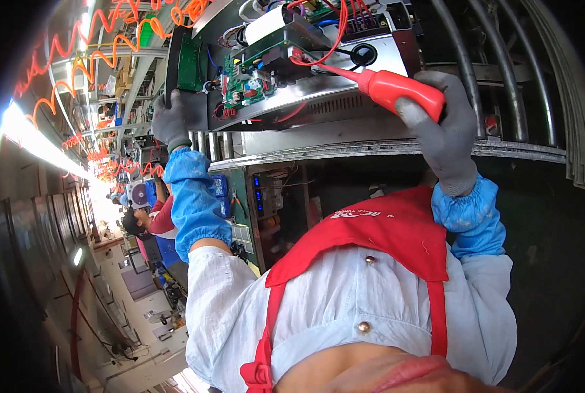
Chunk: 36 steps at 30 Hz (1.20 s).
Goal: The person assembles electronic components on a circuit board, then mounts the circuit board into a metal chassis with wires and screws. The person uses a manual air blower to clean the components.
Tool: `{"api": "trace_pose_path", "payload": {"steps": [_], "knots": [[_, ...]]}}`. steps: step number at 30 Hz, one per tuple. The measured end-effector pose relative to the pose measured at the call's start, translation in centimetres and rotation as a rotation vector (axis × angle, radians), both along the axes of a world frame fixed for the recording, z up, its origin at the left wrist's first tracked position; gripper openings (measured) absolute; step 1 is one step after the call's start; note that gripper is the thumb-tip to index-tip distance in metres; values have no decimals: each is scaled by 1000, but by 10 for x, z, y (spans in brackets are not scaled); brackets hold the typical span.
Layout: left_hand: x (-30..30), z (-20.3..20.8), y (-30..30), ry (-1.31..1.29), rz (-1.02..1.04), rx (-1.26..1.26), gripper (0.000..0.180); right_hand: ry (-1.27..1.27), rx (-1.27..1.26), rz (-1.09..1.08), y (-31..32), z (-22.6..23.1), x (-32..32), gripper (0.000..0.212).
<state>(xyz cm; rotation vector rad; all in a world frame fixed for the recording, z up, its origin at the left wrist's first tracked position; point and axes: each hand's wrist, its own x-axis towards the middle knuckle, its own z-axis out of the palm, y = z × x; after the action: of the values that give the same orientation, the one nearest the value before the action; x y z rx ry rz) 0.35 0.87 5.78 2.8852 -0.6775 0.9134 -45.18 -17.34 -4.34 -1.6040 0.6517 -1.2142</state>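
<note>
My right hand (451, 131), in a grey glove, is wrapped around a red squeeze bottle (404, 93). The bottle lies tilted with its thin nozzle toward the left. Its tip reaches in among red wires (302, 56) beside a dark block on the circuit board; whether it touches them I cannot tell. Below the nozzle is an open metal equipment case (331, 108) holding a green circuit board (245, 85), wires and a white cylinder (267, 25). With my left hand (171, 122), also gloved in grey, I grip the near left corner of this case, thumb on its dark panel.
The case rests on a conveyor with metal rollers (502, 59) and a front rail (390, 149). Beneath the rail stand blue bins (219, 196) and equipment with lit blue displays (257, 190). Orange coiled hoses (86, 85) hang at upper left. Another person (155, 219) works farther left.
</note>
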Motion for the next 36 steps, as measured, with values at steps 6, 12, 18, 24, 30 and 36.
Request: {"api": "trace_pose_path", "payload": {"steps": [6,12,18,24,30,36], "knots": [[-6,1,-1,3,8,-2,60,43,-96,-25,-1,-4,6,34],[-6,1,1,-14,25,-5,62,42,-83,-8,1,-4,11,33],[-6,1,-2,-1,10,-14,62,20,0,-12,0,-5,11,33],[-1,-1,-2,-21,12,-17,60,70,-6,10,-7,-4,7,33],[8,-5,2,-68,77,-44,58,72,-34,54,-12,10,-6,35],[15,-7,13,-149,-65,-29,54,-54,-291,-144,1,61,-37,47]]}}
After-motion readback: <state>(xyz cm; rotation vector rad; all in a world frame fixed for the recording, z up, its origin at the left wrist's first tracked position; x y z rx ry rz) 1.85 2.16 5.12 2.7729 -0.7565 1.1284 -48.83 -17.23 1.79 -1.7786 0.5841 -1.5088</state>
